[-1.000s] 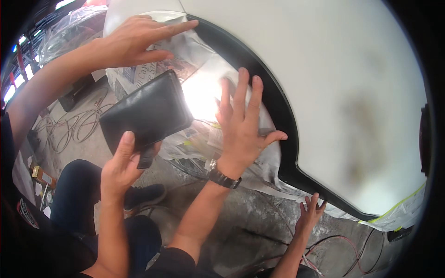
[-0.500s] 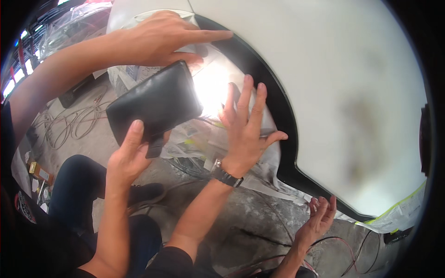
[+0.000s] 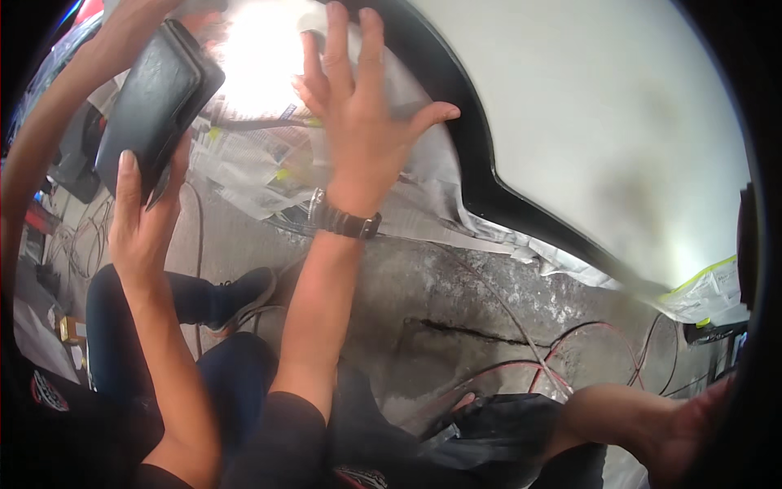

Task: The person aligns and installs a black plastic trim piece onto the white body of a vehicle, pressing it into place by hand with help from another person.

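Observation:
My left hand (image 3: 142, 224) grips the lower edge of a flat black pad (image 3: 159, 98), thumb lying on its face, at the upper left. Another person's hand (image 3: 130, 24) reaches in from the left and holds the pad's top end. My right hand (image 3: 358, 114), with a dark wristwatch (image 3: 342, 220), lies open with fingers spread on crumpled newspaper (image 3: 252, 163). The paper lies against the black arched trim (image 3: 489, 196) of a large white panel (image 3: 603, 122). Strong glare hides the paper above my fingers.
Below is cracked concrete floor (image 3: 456, 301) with red and grey cables (image 3: 570, 350). My knees and a black shoe (image 3: 244, 293) are at the lower left. Another person's arm (image 3: 643, 420) comes in at the lower right. Paper with yellow tape (image 3: 709, 289) hangs at the right.
The black pad has risen up and to the left with my left hand on it. My right hand has slid higher on the newspaper, still spread flat.

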### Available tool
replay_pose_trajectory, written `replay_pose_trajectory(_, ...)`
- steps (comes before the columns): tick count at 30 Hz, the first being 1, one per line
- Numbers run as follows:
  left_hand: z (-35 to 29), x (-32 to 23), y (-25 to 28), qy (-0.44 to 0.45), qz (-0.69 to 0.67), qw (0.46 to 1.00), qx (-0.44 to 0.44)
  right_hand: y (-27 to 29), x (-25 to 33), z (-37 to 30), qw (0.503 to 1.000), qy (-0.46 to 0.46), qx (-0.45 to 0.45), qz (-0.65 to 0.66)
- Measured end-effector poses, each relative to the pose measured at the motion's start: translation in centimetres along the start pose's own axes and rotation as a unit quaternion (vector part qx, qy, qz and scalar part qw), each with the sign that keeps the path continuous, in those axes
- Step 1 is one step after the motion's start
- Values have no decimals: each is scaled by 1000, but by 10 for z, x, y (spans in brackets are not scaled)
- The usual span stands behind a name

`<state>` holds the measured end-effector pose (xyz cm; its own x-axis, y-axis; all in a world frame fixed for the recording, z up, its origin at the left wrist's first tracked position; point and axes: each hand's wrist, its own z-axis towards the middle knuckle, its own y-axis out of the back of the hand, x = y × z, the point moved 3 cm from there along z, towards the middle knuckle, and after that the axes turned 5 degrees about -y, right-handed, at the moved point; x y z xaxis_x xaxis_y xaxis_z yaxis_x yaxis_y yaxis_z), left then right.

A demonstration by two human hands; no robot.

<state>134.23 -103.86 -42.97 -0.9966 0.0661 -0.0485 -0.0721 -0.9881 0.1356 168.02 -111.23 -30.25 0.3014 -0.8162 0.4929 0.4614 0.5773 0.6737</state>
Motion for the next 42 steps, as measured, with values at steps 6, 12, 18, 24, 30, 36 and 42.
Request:
replay_pose_trajectory(6, 0, 5, -2, 57, 34, 997, 30, 8, 6, -30, 988, -40, 151, -4)
replay_pose_trajectory(12, -1, 11, -3, 45, 7, 999, 23, 1, 24, -76, 989, -90, -40, 112)
replay_pose_trajectory(18, 6, 6, -7, 15, 16, 1000, 7, -2, 8, -40, 973, -62, -211, -68)
replay_pose_trajectory(24, -14, 11, 2, -32, 55, 998, 14, -57, -46, -41, 985, -148, -89, 0)
replay_pose_trajectory(30, -2, 2, -7, -58, 12, 998, -10, -134, -24, -54, 911, -29, 331, 246)
replay_pose_trajectory(36, 4, 9, -8, -16, 12, 1000, -5, -137, -51, -51, 923, -80, 290, 239)
replay_pose_trajectory(42, 6, 6, 6, 27, 53, 998, 34, -127, -174, -93, 897, -409, 34, 165)
